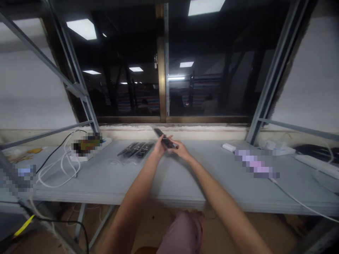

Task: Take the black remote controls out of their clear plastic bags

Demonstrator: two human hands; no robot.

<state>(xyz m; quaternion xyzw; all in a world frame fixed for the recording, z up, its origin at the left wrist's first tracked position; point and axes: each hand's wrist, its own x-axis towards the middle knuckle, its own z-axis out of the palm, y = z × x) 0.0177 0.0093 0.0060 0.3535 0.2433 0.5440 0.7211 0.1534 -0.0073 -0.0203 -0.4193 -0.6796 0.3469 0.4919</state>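
Both hands hold one long, narrow dark object (167, 141) above the far middle of the table; its kind is too blurred to make out. My left hand (159, 147) is closed around its left side. The fingers of my right hand (180, 150) pinch its near right end. The object slants, with its far end pointing up and to the left. Left of my left hand, several similar dark objects (136, 150) lie side by side on the table, with what looks like clear plastic around them.
Grey table (106, 185) below a dark window. White cables (63, 174) and a power strip (106, 144) lie at left. At right are a small white box (229, 147), a pixelated purple item (255, 164) with a cable, and another power strip (317, 165). Metal frame posts (275, 70) flank both sides.
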